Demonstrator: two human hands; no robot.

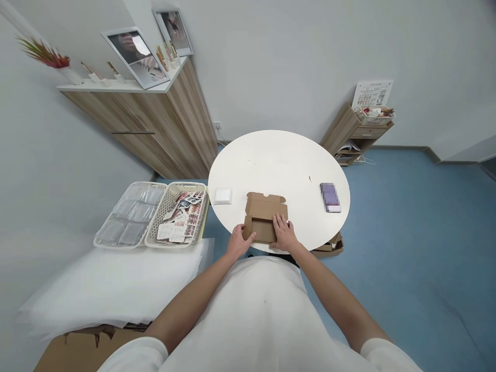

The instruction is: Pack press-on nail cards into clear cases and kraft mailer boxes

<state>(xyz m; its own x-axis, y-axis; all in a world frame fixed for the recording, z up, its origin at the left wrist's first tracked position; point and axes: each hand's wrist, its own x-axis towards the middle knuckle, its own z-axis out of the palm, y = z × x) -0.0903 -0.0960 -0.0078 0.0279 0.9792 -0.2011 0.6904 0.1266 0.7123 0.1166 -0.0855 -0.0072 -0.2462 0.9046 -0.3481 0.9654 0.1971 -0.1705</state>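
Note:
A brown cardboard mailer box (267,206) lies at the near edge of the white round table (279,155), its lid folded back away from me. Its shallow inside shows bare cardboard. My left hand (239,242) grips the left side wall, with the thumb over the front corner. On the right side my right hand (284,235) holds the wall, fingers lying over its top edge and thumb near the front. Left of the box is a small white stack of square pieces (223,196). A purple pack (330,197), blurred by pixels, lies at the table's right.
A cream basket of printed cards (182,219) and a tray of clear plastic packs (134,214) stand left of the table, above white sheets (116,284). A wooden cabinet (174,124) stands behind. Under the table's right edge is an open carton (329,248).

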